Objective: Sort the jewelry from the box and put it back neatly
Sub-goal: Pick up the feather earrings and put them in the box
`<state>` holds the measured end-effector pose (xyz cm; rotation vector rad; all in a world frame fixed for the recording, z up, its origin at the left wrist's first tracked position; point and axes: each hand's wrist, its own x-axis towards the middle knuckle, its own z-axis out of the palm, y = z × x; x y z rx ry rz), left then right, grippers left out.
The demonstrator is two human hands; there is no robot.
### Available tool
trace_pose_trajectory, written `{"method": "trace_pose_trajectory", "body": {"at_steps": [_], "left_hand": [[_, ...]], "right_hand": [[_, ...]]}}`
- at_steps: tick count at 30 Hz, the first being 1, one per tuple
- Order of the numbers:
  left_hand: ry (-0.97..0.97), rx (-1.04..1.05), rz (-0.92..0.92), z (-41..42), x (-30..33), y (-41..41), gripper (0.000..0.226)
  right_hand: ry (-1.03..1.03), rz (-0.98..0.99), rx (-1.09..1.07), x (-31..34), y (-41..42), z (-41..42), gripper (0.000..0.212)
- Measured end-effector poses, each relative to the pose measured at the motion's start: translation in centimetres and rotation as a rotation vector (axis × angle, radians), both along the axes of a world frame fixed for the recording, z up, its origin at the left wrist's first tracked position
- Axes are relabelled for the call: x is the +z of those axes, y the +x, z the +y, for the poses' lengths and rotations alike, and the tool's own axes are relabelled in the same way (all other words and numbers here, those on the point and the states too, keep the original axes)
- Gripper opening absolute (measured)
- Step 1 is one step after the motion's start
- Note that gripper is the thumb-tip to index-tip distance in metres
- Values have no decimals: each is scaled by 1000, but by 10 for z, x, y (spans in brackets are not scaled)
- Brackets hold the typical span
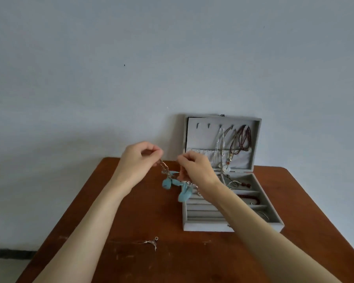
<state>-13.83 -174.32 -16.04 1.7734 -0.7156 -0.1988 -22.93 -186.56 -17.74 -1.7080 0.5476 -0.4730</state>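
Both hands, the left hand (138, 158) and right hand (194, 167), pinch a silver chain with pale blue leaf charms (173, 183) above the brown wooden table (131, 221), beside the open grey jewelry box (208, 226).

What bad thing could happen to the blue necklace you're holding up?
1. The necklace with blue pieces hangs between the left hand and right hand, pinched only at its chain, so it might slip and drop onto the table.
2. Its low blue pieces dangle at the jewelry box corner and could snag there.
3. The small silver piece lies loose near the forearms and could get swept off.
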Motion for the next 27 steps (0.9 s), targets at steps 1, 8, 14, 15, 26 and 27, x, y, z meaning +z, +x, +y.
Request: {"method": "trace_pose_trajectory", "body": {"at_steps": [1, 8, 14, 15, 26, 27], "left_hand": [[-25, -49, 33, 1, 9, -13, 8], [-46, -197, 46, -27, 40, -103, 11], [-31, -239, 102, -71, 48, -165, 5], [-32, -261, 141, -79, 47, -173, 5], [95, -438, 452, -176, -8, -215, 11], [120, -431, 446, -184, -14, -216, 12]], "right_hand": [[-11, -1, 15, 3, -15, 0, 12], [206, -41, 283, 16, -125, -9, 22], [151, 28, 313, 11, -201, -38, 23], [147, 34, 238, 9, -210, -44, 22], [115, 341, -46, -11, -282, -108, 21], [109, 372, -64, -12, -283, -113, 22]]}}
